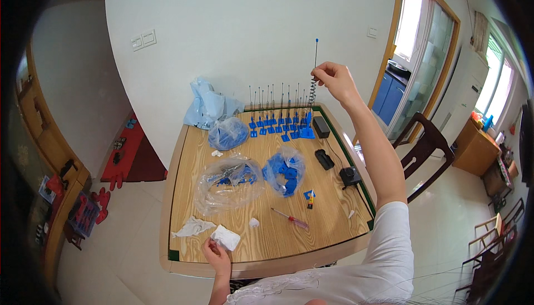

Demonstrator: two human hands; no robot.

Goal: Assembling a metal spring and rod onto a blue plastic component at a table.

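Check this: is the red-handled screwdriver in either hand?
No. The red-handled screwdriver lies on the wooden table, apart from the left hand and the raised right hand.

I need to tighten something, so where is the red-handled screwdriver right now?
In the head view the red-handled screwdriver lies on the wooden table, toward the near right, below the bag of blue parts.

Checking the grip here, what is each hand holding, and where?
Right hand pinches the top of the spring on a thin rod. Left hand grips the white cloth by its near edge.
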